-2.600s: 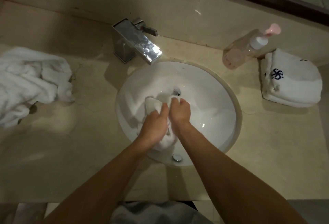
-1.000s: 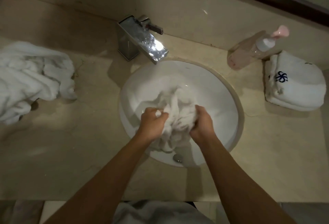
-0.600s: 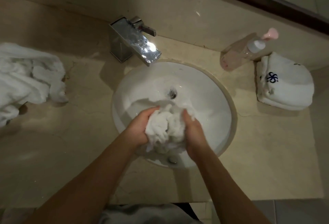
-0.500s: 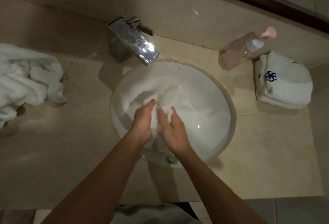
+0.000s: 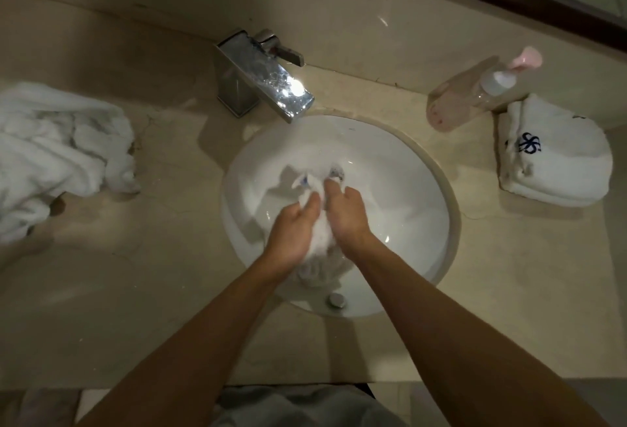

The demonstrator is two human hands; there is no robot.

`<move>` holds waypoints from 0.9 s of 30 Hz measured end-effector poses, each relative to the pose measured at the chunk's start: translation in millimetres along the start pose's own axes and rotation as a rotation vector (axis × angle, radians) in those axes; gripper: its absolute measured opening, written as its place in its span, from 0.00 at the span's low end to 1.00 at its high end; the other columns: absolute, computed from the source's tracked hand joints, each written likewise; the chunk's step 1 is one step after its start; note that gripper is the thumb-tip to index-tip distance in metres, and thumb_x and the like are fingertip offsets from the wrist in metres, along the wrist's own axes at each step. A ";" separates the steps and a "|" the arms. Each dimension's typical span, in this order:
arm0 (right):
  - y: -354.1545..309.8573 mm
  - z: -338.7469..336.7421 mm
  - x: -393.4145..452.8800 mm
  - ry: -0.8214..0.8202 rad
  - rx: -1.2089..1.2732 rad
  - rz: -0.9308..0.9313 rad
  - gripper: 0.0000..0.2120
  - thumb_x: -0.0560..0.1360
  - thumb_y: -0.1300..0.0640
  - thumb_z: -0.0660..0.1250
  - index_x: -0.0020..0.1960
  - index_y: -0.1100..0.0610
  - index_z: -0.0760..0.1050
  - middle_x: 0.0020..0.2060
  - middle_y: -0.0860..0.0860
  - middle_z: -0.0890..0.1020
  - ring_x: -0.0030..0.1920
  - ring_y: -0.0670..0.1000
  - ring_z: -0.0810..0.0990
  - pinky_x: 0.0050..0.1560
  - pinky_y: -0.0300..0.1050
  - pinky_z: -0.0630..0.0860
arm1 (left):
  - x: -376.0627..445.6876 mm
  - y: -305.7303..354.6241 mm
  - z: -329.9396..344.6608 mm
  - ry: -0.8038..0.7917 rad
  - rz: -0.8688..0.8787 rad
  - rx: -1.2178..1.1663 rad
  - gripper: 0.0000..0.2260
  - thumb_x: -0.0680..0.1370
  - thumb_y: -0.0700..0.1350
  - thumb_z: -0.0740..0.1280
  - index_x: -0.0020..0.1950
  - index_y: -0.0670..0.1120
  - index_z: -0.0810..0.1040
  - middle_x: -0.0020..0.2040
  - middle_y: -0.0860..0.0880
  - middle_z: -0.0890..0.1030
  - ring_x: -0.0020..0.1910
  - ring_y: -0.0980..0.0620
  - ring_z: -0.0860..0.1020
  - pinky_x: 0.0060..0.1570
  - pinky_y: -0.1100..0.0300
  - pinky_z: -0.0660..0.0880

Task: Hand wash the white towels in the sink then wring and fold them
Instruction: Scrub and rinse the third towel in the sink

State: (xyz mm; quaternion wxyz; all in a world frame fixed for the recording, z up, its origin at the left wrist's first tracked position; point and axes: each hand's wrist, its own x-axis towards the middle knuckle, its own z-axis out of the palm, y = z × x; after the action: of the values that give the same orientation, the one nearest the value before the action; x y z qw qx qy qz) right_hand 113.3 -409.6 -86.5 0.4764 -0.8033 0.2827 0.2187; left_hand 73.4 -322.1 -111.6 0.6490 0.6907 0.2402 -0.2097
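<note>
Two hands, the left hand [image 5: 291, 233] and the right hand [image 5: 345, 213], each grip one wet white towel [image 5: 319, 240] squeezed between them in the one round sink [image 5: 437, 223]; much of it is hidden under them. A crumpled towel pile [image 5: 57, 152] runs off the counter's [image 5: 135, 291] left edge. By the far right edge sits one folded towel [image 5: 553, 155] with a blue mark too small to read, beside one pump bottle [image 5: 475, 94], with one faucet [image 5: 264, 84] behind the sink.

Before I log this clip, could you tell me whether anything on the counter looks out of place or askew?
The pump bottle lies tipped on its side against the folded towel, not upright. Left of the sink, the crumpled towels sit in a loose heap.
</note>
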 end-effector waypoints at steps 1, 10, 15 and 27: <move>0.7 4.3 -5.8 -0.074 0.023 -0.019 0.18 0.81 0.47 0.60 0.52 0.60 0.81 0.45 0.56 0.86 0.44 0.55 0.85 0.50 0.52 0.81 | 9.1 -1.2 -5.0 0.091 -0.027 -0.064 0.22 0.80 0.61 0.59 0.54 0.44 0.82 0.47 0.43 0.85 0.48 0.43 0.83 0.55 0.46 0.78; 63.4 -45.7 -9.5 -0.025 0.859 0.215 0.15 0.71 0.69 0.68 0.57 0.68 0.73 0.46 0.62 0.80 0.44 0.58 0.83 0.49 0.50 0.80 | 35.3 -23.2 -60.4 0.022 -0.434 -0.674 0.11 0.66 0.40 0.67 0.48 0.40 0.76 0.44 0.41 0.77 0.40 0.45 0.79 0.38 0.58 0.80; 61.0 -66.8 -15.3 -0.224 1.100 0.281 0.29 0.81 0.41 0.58 0.70 0.63 0.73 0.66 0.62 0.78 0.68 0.62 0.76 0.73 0.59 0.65 | 23.0 -32.7 -48.0 -0.166 -0.645 -0.847 0.21 0.77 0.52 0.65 0.61 0.37 0.77 0.61 0.37 0.79 0.64 0.41 0.75 0.64 0.50 0.70; 2.3 3.2 -7.0 -0.004 0.179 0.003 0.24 0.77 0.41 0.58 0.44 0.58 0.84 0.39 0.58 0.86 0.44 0.60 0.86 0.50 0.58 0.83 | -8.4 14.4 -0.4 0.019 0.132 -0.026 0.15 0.83 0.53 0.58 0.55 0.47 0.82 0.46 0.48 0.85 0.47 0.52 0.83 0.50 0.57 0.77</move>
State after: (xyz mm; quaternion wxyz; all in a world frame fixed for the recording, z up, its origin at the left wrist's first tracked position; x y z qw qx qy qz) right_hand 106.4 -405.9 -85.1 0.5467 -0.7565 0.3014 0.1950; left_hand 75.4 -322.8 -95.1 0.6679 0.6986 0.2030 -0.1570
